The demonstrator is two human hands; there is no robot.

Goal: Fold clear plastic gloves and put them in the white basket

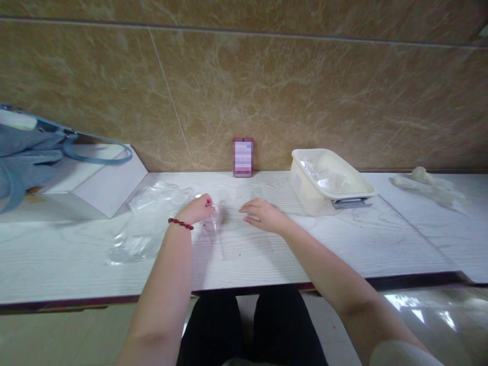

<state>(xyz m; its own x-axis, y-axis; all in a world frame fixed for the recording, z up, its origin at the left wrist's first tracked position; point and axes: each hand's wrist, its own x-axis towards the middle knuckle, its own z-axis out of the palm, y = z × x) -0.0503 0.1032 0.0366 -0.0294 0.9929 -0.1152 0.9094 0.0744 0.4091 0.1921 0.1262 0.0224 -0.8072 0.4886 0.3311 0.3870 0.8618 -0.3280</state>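
Observation:
My left hand [199,208], with a red bead bracelet at the wrist, is closed on a clear plastic bag [215,229] just above the table. The bag is so thin that its edges are hard to make out. To the right, my right hand [265,216] hovers palm down, fingers stretched out and a little apart, holding nothing that I can see. A loose pile of clear plastic bags [147,223] lies left of and partly behind my left hand.
A cream plastic bin [305,188] with clear plastic inside stands right of my hands. A phone [243,157] leans against the tiled wall. At the left are a white box [110,183] and a blue bag [26,157]; a crumpled plastic bag [430,185] lies far right.

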